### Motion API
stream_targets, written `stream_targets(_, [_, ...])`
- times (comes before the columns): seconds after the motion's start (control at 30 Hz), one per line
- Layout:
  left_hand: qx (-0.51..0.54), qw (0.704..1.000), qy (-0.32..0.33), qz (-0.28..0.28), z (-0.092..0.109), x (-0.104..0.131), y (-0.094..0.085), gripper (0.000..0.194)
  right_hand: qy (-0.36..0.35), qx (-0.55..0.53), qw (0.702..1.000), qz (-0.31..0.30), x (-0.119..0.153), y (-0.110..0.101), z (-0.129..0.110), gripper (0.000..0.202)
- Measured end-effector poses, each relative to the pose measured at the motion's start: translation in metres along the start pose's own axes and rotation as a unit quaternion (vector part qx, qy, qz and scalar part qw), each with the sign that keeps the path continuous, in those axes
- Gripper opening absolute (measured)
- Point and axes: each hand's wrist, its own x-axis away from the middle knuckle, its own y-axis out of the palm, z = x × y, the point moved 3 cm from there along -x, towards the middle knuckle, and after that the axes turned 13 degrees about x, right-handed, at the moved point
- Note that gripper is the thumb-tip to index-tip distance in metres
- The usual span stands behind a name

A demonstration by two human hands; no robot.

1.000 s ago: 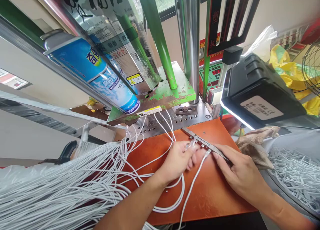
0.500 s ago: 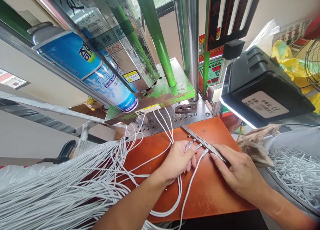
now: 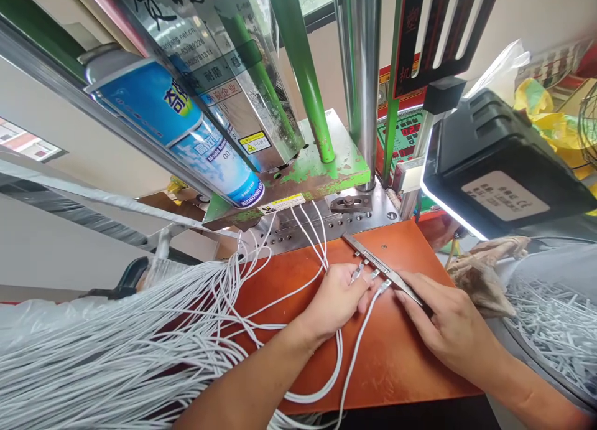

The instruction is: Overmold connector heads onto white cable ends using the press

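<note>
One plug [image 3: 357,271] part-hidden in left hand [image 3: 336,298]; right hand [image 3: 450,318] grips bar [image 3: 380,266]

Bare left forearm [image 3: 261,380], slanting up and rightward from lower edge; wrist nearly straight. Bare left hand [image 3: 336,299] in tight pinch, thumb against curled fingers, back of hand partly upward. Bare right forearm [image 3: 527,386], angled up and leftward from lower right corner. Bare right hand [image 3: 448,321] in grip, thumb below, index finger above, both pointing toward left hand. Hands near each other, apart.
</note>
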Motion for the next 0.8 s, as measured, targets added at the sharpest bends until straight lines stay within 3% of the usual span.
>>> stream_targets(0.1, [0.0, 1.0, -0.004, 0.006, -0.003, -0.001, 0.002, 0.041, -0.013, -0.007, 1.0, -0.007, 0.0, 0.002, 0.0, 0.03])
stream_targets(0.2, [-0.034, 0.999, -0.026, 0.002, -0.005, -0.001, -0.002, 0.044, 0.036, -0.006, 0.999, 0.008, 0.001, 0.003, 0.004, 0.026])
stream_targets(0.27, [-0.124, 0.99, 0.032, 0.059, 0.0, 0.002, -0.013, 0.043, 0.073, -0.02, 0.997, 0.015, 0.002, 0.002, 0.007, 0.025])
stream_targets(0.37, [-0.228, 0.954, 0.131, 0.146, 0.013, 0.008, -0.029, 0.041, 0.091, -0.051, 0.994, 0.015, 0.002, 0.001, 0.009, 0.025])
stream_targets(0.43, [-0.186, 0.971, 0.088, 0.124, 0.013, 0.009, -0.033, 0.039, 0.076, -0.046, 0.996, 0.02, 0.002, 0.001, 0.009, 0.026])
stream_targets(0.5, [-0.109, 0.992, -0.004, 0.069, 0.008, 0.008, -0.03, 0.039, 0.056, -0.025, 0.998, 0.023, 0.003, 0.003, 0.009, 0.026])
stream_targets(0.57, [-0.062, 0.996, -0.054, 0.038, 0.005, 0.007, -0.026, 0.041, 0.045, -0.008, 0.999, 0.023, 0.003, 0.005, 0.009, 0.025])
stream_targets(0.7, [-0.075, 0.995, 0.001, 0.069, 0.006, 0.005, -0.024, 0.043, 0.038, -0.003, 0.999, 0.026, 0.004, 0.008, 0.011, 0.025])
stream_targets(0.8, [-0.085, 0.995, 0.001, 0.059, 0.004, 0.004, -0.022, 0.043, 0.027, -0.008, 0.999, 0.024, 0.003, 0.007, 0.01, 0.023])
